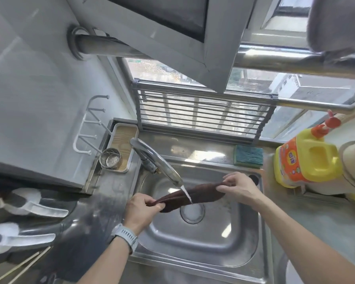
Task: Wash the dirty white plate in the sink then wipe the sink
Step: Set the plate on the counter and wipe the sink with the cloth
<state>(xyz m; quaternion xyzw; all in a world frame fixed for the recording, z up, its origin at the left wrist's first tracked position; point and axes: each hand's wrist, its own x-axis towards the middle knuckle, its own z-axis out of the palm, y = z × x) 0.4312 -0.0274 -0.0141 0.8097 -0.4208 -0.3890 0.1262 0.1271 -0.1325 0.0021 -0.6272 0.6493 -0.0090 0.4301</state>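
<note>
**Cloth rinsed under the tap, plate out of sight**

Both hands stretch a dark brown cloth (190, 195) over the sink (195, 240). The left hand (140, 210) has its fingers curled tight round one bunched end; the right hand (237, 186) pinches the other end between thumb and fingers. A thin stream from the tap (158, 160) strikes the cloth's middle, above the drain (192, 211). No white plate shows in the basin, so I judge the washing done and the wiping stage begun. Next the cloth wants wringing out, the tap closing, then strokes across the basin walls. A sponge (248, 155) lies on the table behind the rim, beside a yellow bottle (304, 157).
</note>
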